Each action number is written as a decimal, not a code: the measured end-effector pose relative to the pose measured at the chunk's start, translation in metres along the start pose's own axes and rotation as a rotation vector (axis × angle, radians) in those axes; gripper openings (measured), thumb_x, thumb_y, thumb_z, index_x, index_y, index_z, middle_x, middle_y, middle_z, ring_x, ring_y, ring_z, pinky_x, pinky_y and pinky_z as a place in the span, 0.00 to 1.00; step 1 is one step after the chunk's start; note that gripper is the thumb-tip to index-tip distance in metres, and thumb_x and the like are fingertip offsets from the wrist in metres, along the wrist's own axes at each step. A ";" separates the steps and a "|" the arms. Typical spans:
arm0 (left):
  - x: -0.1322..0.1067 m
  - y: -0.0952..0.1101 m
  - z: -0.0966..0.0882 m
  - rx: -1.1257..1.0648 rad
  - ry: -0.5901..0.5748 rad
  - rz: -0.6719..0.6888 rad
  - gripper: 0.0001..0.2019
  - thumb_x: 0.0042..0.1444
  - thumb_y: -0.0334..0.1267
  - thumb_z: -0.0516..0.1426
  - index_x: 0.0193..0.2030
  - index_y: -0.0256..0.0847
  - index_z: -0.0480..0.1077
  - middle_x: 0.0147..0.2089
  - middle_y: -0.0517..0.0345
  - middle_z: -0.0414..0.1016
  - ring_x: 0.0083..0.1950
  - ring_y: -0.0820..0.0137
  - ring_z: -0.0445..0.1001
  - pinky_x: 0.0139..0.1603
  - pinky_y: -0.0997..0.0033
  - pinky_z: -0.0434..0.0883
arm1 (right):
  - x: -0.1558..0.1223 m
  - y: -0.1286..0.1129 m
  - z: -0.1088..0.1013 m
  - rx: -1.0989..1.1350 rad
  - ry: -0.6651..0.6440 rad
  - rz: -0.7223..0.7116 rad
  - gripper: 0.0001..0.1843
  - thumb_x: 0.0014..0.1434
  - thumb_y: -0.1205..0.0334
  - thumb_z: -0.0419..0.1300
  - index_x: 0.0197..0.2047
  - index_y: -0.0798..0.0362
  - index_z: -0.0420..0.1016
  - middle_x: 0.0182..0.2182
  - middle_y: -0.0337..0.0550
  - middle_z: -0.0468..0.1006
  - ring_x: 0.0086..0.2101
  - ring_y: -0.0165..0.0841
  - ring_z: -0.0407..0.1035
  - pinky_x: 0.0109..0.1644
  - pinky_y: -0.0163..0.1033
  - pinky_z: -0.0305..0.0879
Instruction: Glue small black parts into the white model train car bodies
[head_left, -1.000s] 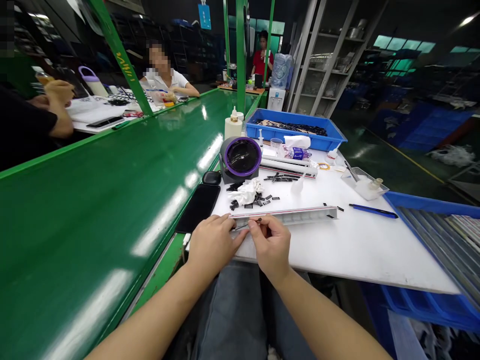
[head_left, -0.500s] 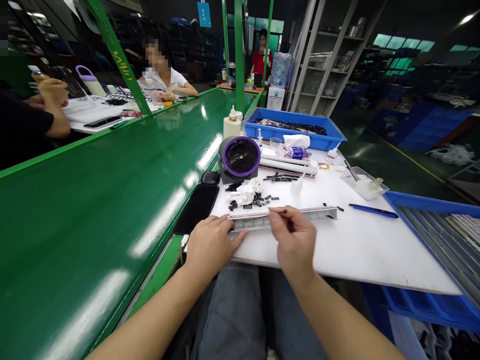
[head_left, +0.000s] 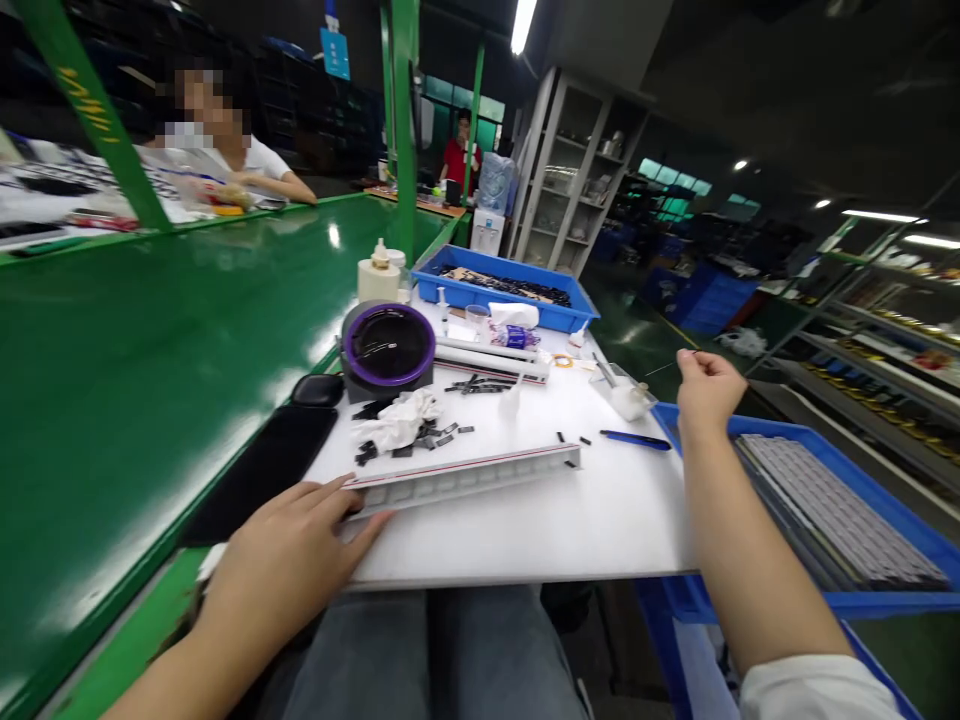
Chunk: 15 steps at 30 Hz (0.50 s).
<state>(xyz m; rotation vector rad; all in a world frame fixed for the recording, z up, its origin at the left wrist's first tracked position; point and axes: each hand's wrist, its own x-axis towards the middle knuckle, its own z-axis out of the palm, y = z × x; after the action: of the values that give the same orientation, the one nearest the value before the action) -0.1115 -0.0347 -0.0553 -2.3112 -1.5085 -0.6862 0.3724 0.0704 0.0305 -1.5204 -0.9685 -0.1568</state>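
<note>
My left hand (head_left: 292,530) lies flat with its fingers on the near left end of a long white plastic strip (head_left: 461,482), which has a thin red line along its edge and sits on a white work board (head_left: 525,535). My right hand (head_left: 701,390) is raised off the board at its right side, above the rim of a blue tray. Its fingertips pinch a thin wire (head_left: 667,366), too fine to show any detail. Small black pieces (head_left: 424,438) and a crumpled white tissue (head_left: 397,420) lie just beyond the strip.
A blue tray (head_left: 750,440) of grey rows of parts stands right of the board. On the board are a blue pen (head_left: 634,440), a purple-rimmed black dish (head_left: 388,345) and a blue bin (head_left: 502,290). A black phone (head_left: 262,470) lies on the green bench (head_left: 150,300) to the left.
My right hand has left the strip and moved right and up, over the blue tray's rim. My head has turned right, shifting the scene left. My left hand stays at the strip's end.
</note>
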 end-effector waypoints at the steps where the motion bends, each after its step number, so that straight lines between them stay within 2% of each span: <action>1: 0.000 -0.002 0.002 -0.007 -0.003 0.002 0.21 0.59 0.55 0.53 0.34 0.38 0.76 0.41 0.46 0.80 0.44 0.53 0.77 0.46 0.53 0.72 | 0.005 0.010 0.000 -0.015 0.028 0.010 0.18 0.54 0.49 0.59 0.36 0.58 0.73 0.24 0.36 0.64 0.25 0.28 0.57 0.33 0.39 0.61; 5: 0.001 -0.004 0.007 -0.054 0.014 -0.020 0.21 0.59 0.56 0.52 0.33 0.41 0.75 0.40 0.47 0.80 0.45 0.51 0.77 0.46 0.50 0.72 | 0.007 0.040 0.006 -0.060 0.088 0.052 0.19 0.51 0.49 0.61 0.35 0.59 0.77 0.22 0.36 0.68 0.25 0.28 0.61 0.36 0.39 0.63; 10: 0.003 -0.002 0.004 -0.049 0.024 -0.026 0.21 0.59 0.56 0.52 0.32 0.41 0.75 0.40 0.47 0.80 0.44 0.53 0.77 0.45 0.53 0.72 | 0.008 0.056 0.012 -0.128 0.034 0.099 0.19 0.51 0.50 0.61 0.36 0.59 0.79 0.22 0.38 0.70 0.25 0.31 0.63 0.39 0.40 0.63; 13: 0.002 -0.001 0.000 -0.026 -0.012 -0.024 0.20 0.60 0.55 0.53 0.32 0.40 0.75 0.40 0.47 0.80 0.43 0.55 0.77 0.44 0.56 0.72 | 0.004 0.049 0.014 -0.182 -0.058 0.122 0.18 0.44 0.53 0.66 0.34 0.59 0.79 0.21 0.39 0.69 0.26 0.33 0.62 0.39 0.43 0.62; 15: 0.001 0.000 -0.002 -0.015 -0.048 -0.025 0.19 0.60 0.54 0.54 0.32 0.40 0.76 0.40 0.48 0.81 0.43 0.57 0.77 0.45 0.58 0.72 | -0.010 0.029 0.019 -0.199 -0.067 0.077 0.22 0.44 0.54 0.68 0.40 0.59 0.79 0.24 0.38 0.68 0.27 0.33 0.61 0.40 0.44 0.61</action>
<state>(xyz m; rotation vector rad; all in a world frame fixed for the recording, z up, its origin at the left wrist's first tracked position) -0.1114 -0.0349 -0.0530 -2.3403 -1.5606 -0.6549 0.3766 0.0853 -0.0018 -1.7529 -0.9677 -0.1515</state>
